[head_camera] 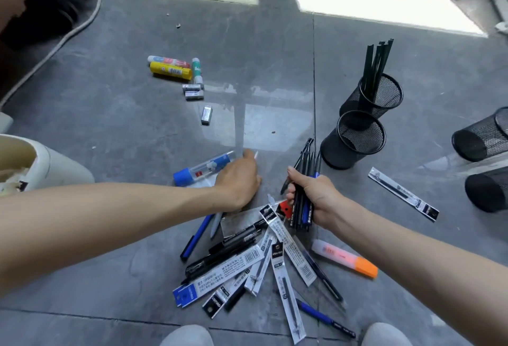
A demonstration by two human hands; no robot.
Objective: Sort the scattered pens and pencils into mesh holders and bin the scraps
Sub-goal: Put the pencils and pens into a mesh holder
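Progress: early, by my read. The far mesh holder (354,101) has a bunch of black pencils (375,62) standing in it. The near mesh holder (338,153) touches it and looks empty. Two more holders (481,139) (489,194) sit at the right edge, contents not visible.

Right hand (316,197) is clenched round a bundle of pens (306,159), dark barrels plus a blue one, tips pointing toward the near mesh holder, just beside it and not yet in.

Left hand (239,181) is low over the floor (110,126), next to the blue-capped glue tube (203,170). A thin white sliver (256,154) shows at the fingertips; can't tell if it is pinched or just lying there.

Left to do: most of it. The pile (247,257) in front of the knees is loose pens mixed with packaged refills, all overlapping, so each pick needs untangling. A blue pen (196,238) lies partly under the left forearm. One packaged refill (402,193) lies apart, between the holders.

Other stuff:
- The orange-capped highlighter (346,259) is right of the pile.
- The glue sticks (170,68) and erasers (193,91) are farther out.
- The bin (55,170) is at far left, with scraps already inside.

Path from the right hand to the near mesh holder looks unobstructed.
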